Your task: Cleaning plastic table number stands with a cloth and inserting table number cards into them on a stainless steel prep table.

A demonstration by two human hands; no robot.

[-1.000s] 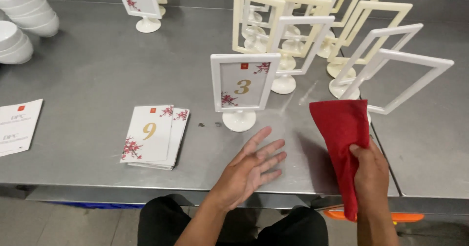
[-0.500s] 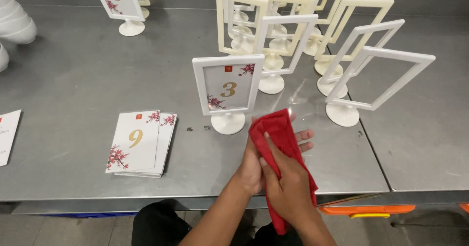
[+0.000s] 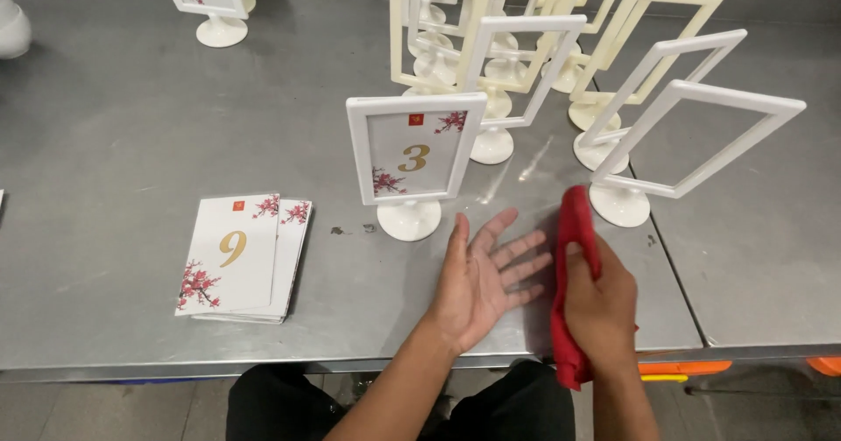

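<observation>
Nearest, the right hand [image 3: 603,305] is gripping a red cloth [image 3: 574,257] with fingers closed around it, while the left hand [image 3: 482,279] is lying open, palm up, holding nothing. A card stack [image 3: 238,257] is waiting at the left. Farther off, one filled frame [image 3: 413,156] is standing; the empty frames [image 3: 674,143] are looking unfilled, so most work seems left.

Bare forearms (no sleeves), dark trousers
</observation>
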